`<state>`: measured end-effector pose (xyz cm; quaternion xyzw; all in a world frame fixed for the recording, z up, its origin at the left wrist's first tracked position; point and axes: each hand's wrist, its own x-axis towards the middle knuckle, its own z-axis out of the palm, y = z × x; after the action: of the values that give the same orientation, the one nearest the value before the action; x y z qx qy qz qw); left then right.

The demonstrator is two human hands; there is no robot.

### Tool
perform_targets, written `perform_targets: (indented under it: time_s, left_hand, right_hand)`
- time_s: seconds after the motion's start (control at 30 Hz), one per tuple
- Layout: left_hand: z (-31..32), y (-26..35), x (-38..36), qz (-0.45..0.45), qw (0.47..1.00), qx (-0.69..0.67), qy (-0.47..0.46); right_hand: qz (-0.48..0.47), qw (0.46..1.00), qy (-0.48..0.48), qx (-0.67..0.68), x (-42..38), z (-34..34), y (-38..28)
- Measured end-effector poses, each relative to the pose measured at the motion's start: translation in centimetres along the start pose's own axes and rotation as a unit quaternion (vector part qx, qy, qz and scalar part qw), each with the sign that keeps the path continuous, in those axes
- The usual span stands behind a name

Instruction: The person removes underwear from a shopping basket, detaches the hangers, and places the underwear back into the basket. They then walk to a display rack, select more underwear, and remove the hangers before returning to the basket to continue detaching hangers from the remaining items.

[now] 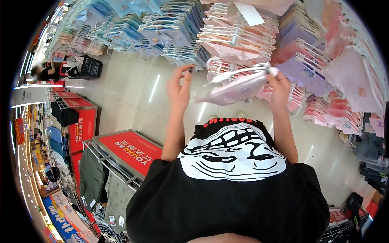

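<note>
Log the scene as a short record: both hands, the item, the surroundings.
Right hand: holds the pale pink cloth garment by its right end, at a slim white hanger
Left hand: raised, apart from the garment; grip unclear
Garment: on the hanger, motion-blurred
Ahead: hanging pale blue garments, purple garments
Near left: flat red rectangular sign, white lettering
Floor: glossy, pale

The red sign board [130, 150] atop the near clothes rack [106, 164] reads "YOUXUAN 优选服饰", and a red panel [83, 125] farther left repeats it. Folded red lettering on the black shirt [227, 202] partly shows "PROBLEM"; the blue banner's [54, 208] large characters include "补水", its smaller print illegible.
</note>
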<state>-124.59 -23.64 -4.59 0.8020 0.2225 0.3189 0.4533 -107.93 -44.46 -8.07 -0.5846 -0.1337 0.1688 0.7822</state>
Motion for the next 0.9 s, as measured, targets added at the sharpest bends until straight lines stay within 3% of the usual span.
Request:
perform_targets:
  time_s: [0.1,0.2,0.4,0.63,0.77,0.87,0.9]
  left_hand:
    - [-1.3,-1.2,-0.1,-0.066,0.996,-0.063,0.012]
    - [-0.8,-2.4,-0.9,-0.093,0.984,-0.152,-0.023]
    - [-0.4,-3.0,-1.1,-0.172,0.931,-0.323,-0.007]
    - [-0.8,-1.1,-0.2,-0.076,0.939,-0.314,0.12]
    - [-1.4,1.1,0.2,-0.032,0.935,-0.326,0.134]
    - [-1.1,3.2,0.2,0.011,0.948,-0.305,0.09]
    - [-0.8,3.7,0.1,0.026,0.954,-0.292,0.069]
  right_hand:
    - [0.016,0.995,0.082,0.06,0.6,-1.5,-0.9]
    - [0.056,0.988,0.07,0.129,0.4,-2.2,-1.5]
    - [0.055,0.983,0.025,0.172,0.5,-3.1,-0.7]
    - [0.102,0.965,-0.061,0.232,1.0,-5.0,2.6]
    - [0.127,0.969,-0.124,0.173,0.7,-6.2,5.0]
    - [0.191,0.973,-0.086,-0.102,0.5,-6.0,4.5]
    - [0.128,0.979,-0.075,-0.137,0.1,-5.2,4.3]
